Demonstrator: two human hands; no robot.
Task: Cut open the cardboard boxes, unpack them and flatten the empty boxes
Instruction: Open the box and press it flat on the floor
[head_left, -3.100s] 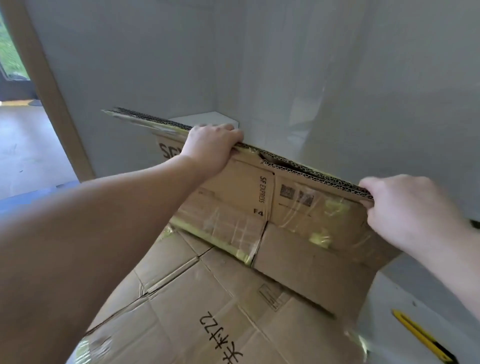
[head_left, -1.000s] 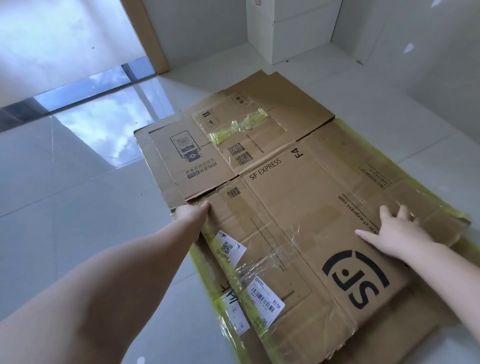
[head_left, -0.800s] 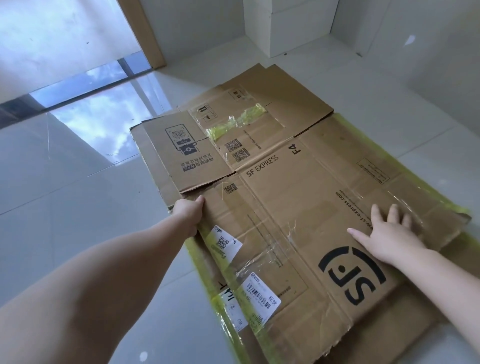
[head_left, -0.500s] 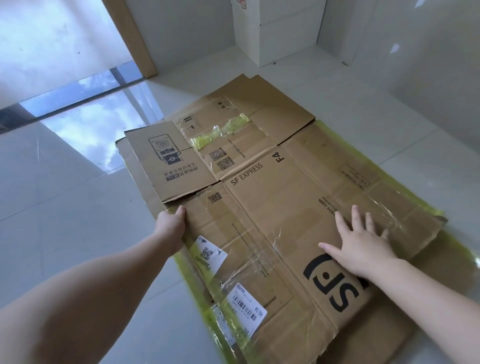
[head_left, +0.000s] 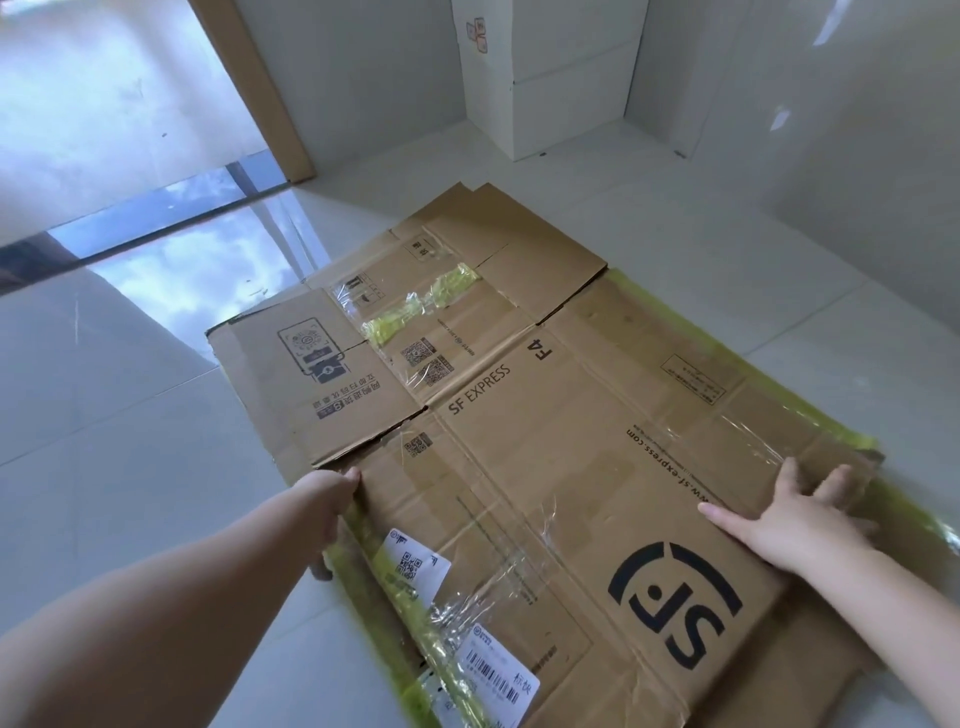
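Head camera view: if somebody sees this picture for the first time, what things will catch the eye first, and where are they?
First comes the big flattened cardboard box lying on the pale tiled floor, with a bold black SF logo at lower right. The left hand holds its left edge, and the right hand lies on its right side, fingers spread. Yellow-green tape shines on a far flap.

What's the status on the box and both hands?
Left hand grips box edge. Right hand flat on top. Box flattened on floor. Nothing in the way.
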